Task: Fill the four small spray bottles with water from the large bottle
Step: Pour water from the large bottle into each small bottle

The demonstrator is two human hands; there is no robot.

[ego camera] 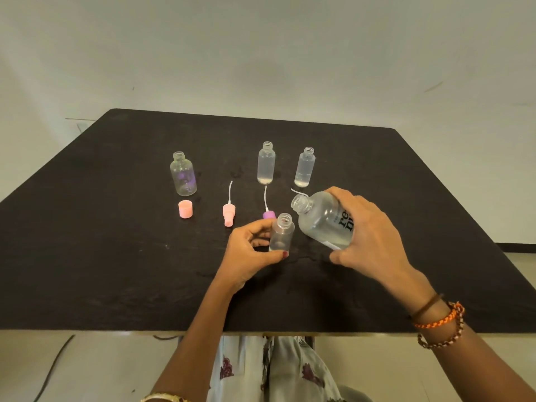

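Note:
My left hand (250, 253) holds a small clear spray bottle (281, 233) upright on the table, its neck uncapped. My right hand (368, 236) grips the large clear bottle (323, 219), tilted with its open mouth pointing left, just above and beside the small bottle's neck. Two more small bottles (266, 163) (305, 167) stand uncapped at the back, each with a little liquid at the bottom. A wider small bottle (183, 177) stands uncapped at the back left.
On the black table (116, 256) lie a pink cap (185, 209), a pink spray head with tube (228, 214) and a purple spray head (268, 213) partly behind the held bottle. A white tube (298, 192) pokes out behind the large bottle. Wet patches glisten near my hands.

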